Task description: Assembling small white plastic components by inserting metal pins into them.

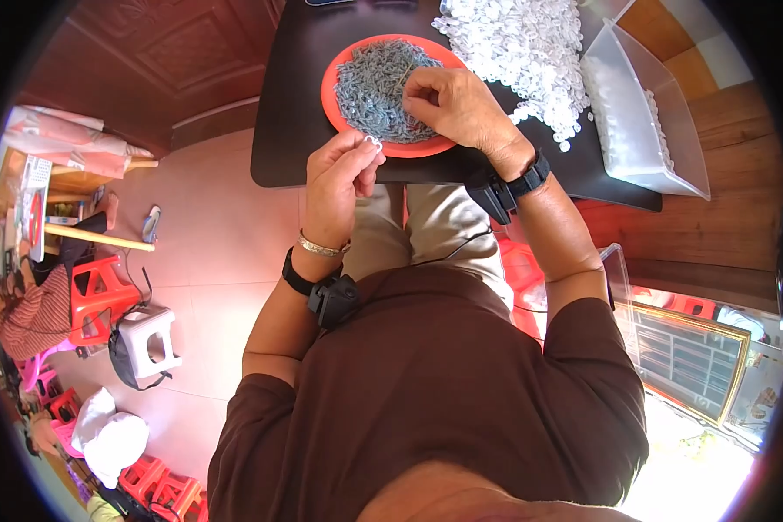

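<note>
One dark table [283,130] lies under and beyond both hands, its near edge level with the left hand's wrist side. Well off to the left of the hands, on the floor, stands a white stool [133,334]. To the right of the right hand, a clear plastic bin [622,143] sits on the table with white pieces inside. Between that bin and the right hand, reaching farther away from both, spreads a loose heap of small white pieces [522,43]. Directly below the right hand is a round orange-red plate [329,87], its near-left rim just beyond the left hand; it is filled with small grey-blue pieces [370,83], mostly showing to the left of the right hand. The right hand [465,104] bends its fingers down over these pieces; the tips are partly hidden, so I cannot tell how far they are parted or whether they grip anything. The left hand [332,178] has thumb and forefinger closed in a pinch, the other fingers curled. A light-coloured bracelet [324,248] circles the wrist behind it. At its fingertips, near the plate's rim, it holds one small white looped piece [372,142]
</note>
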### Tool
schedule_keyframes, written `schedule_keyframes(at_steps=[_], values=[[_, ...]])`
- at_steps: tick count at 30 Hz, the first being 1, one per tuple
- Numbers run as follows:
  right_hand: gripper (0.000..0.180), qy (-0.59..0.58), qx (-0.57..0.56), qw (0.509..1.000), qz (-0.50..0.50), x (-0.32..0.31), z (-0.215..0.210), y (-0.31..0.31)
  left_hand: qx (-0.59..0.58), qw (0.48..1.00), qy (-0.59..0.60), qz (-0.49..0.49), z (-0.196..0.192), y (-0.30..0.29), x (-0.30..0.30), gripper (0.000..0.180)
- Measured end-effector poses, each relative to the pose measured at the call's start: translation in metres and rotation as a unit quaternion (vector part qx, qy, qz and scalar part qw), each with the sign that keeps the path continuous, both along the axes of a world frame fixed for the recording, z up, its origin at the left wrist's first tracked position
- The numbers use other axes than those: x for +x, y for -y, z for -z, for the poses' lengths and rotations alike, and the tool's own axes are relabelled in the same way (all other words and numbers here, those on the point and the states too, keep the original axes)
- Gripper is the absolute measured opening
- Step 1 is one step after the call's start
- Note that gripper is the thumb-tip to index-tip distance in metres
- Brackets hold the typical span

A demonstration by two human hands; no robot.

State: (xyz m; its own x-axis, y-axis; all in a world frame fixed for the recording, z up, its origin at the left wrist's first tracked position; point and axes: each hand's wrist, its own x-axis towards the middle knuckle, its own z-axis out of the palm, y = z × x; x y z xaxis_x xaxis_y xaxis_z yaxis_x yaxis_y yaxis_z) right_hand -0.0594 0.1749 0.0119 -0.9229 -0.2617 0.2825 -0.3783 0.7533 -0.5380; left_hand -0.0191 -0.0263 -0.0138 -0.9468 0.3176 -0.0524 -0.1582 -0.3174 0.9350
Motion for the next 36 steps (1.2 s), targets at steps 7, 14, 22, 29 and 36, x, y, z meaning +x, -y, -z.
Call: schedule_keyframes(at_steps=[7, 14, 22, 29, 36], values=[[0.009, 0.019, -0.123, 0.992, -0.004, 0.009, -0.011, 0.009, 0.018, 1.0, -0.016, 0.001, -0.013, -0.003, -0.008, 0.021], [0.009, 0.068, -0.26, 0.963, -0.002, 0.009, -0.012, 0.012, 0.005, 1.0, -0.021, 0.01, -0.013, -0.011, -0.011, 0.022], [0.012, 0.207, -0.497, 0.84, -0.066, 0.014, -0.014, 0.012, 0.0, 0.999, -0.044, -0.019, -0.02, -0.019, -0.014, 0.021], [0.016, 0.219, -0.498, 0.835, -0.077, 0.019, -0.01, 0.014, 0.005, 0.998, -0.067, -0.007, -0.018, -0.022, -0.015, 0.017], [0.016, 0.21, -0.453, 0.861, -0.098, 0.025, -0.011, 0.015, -0.004, 0.995, -0.095, 0.003, -0.016, -0.023, -0.013, 0.017]])
